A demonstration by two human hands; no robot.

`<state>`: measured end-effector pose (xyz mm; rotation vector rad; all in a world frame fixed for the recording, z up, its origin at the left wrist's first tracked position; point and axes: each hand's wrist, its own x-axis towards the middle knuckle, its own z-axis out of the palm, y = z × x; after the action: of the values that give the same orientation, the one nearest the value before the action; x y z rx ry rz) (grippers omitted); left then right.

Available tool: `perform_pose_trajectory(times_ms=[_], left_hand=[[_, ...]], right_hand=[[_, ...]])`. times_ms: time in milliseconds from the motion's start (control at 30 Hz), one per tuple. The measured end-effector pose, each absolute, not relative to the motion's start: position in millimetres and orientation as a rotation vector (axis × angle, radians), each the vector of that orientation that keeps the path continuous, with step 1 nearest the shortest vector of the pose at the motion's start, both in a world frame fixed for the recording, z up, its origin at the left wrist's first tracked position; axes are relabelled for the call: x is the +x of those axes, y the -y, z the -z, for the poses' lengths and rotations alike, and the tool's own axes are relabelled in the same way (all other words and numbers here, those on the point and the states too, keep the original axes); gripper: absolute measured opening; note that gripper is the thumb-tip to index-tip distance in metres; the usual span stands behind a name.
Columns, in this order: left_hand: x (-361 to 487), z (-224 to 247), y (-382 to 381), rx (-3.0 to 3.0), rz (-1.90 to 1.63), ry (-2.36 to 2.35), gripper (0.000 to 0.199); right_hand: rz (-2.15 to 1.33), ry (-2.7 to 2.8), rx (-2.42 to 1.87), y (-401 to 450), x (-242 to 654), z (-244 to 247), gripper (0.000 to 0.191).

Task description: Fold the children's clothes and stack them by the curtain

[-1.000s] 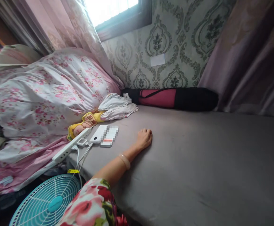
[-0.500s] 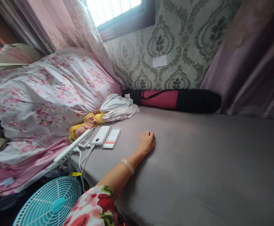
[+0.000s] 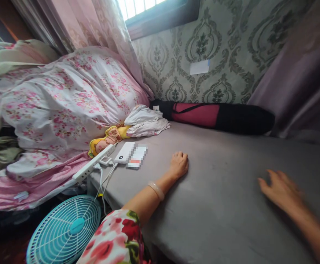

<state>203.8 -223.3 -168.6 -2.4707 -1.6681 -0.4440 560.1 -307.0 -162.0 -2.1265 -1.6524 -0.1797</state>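
Note:
My left hand [image 3: 179, 164] rests on the grey sheet [image 3: 209, 205], its fingers curled down against the cloth; whether anything is under them is hidden. A pale bangle [image 3: 156, 190] circles that wrist. On the right, my right hand [image 3: 280, 187] is slightly blurred above or on the sheet, fingers apart and holding nothing. Left of my left hand lie a pixelated flat item [image 3: 137, 157] and a white device [image 3: 125, 152] with a dark round mark. Cables run from near the device to a white power strip [image 3: 94, 163].
A teal fan [image 3: 66, 229] stands at the lower left. Crumpled white cloth [image 3: 147, 121] and a yellow plush item [image 3: 105, 141] lie near floral bedding [image 3: 69, 95]. A black and red long bag [image 3: 220, 116] lies along the patterned wall.
My right hand has come into view at the right. The view has shifted slightly left, while my left hand keeps its place on the sheet.

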Motion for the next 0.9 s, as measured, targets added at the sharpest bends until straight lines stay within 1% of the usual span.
perform_pose_trajectory(times_ms=[67,167,267,333,433,533,600,767,900], left_hand=[[204,168,224,-2.493,0.448,1.671,0.022],[202,167,224,-2.532,0.492,1.679,0.023],[198,168,220,-2.587,0.631,1.763,0.025],[195,168,215,-2.634,0.750,1.865,0.026],[189,164,206,-2.768,0.938,2.000,0.024],[178,152,192,-2.944,1.182,2.259,0.017],[162,140,178,-2.913,1.318,2.431,0.014],[95,103,131,-2.365,1.645,2.606,0.014],[31,76,101,-1.849,1.785,2.654,0.018]], right_hand=[[0.134,1.780,-2.153,282,509,170,0.047],[0.080,2.010,-1.955,270,428,171,0.050],[0.037,2.133,-1.787,273,366,169,0.048],[0.032,2.187,-1.739,276,343,171,0.045],[0.081,2.202,-1.710,280,333,177,0.047],[0.141,2.186,-1.681,282,335,182,0.049],[0.165,2.175,-1.671,283,336,183,0.049],[0.172,2.141,-1.675,284,335,185,0.048],[0.166,2.161,-1.657,283,336,187,0.047]])
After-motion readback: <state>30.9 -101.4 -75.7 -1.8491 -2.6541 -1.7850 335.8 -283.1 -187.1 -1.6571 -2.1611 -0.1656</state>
